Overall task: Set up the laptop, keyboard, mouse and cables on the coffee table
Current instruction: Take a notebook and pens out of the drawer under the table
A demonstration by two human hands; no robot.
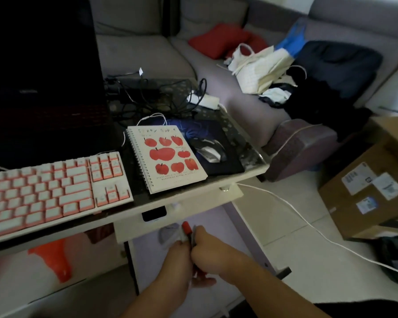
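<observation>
**A:** Laptop (39, 72) stands open with a dark screen at the back left of the coffee table (193, 196), the pink-and-white keyboard (48, 191) in front of it. The mouse (208, 150) sits on a dark pad (216, 148) to the right, just beside the apple notebook (168, 157). The black cables (161, 97) lie tangled behind, next to a white power strip (205, 101).

**B:** And the hands?

**A:** Both are below the table edge, touching each other. The left hand (177, 258) is curled around a red-tipped pen or marker (187, 228), with what may be more pens. The right hand (202, 246) is closed against the same bundle; which of its fingers actually grip it, I cannot tell.

**B:** So what is the step?

**A:** Probably sorting small items by the open drawer (152, 223) under the tabletop, which is my reading only.

**B:** How should it be done well?

**A:** Let one hand keep the bundle firmly while the other draws out a single piece, so nothing drops to the floor. Watch the white cable (292, 210) trailing off the table's right corner; an elbow could snag it.
</observation>
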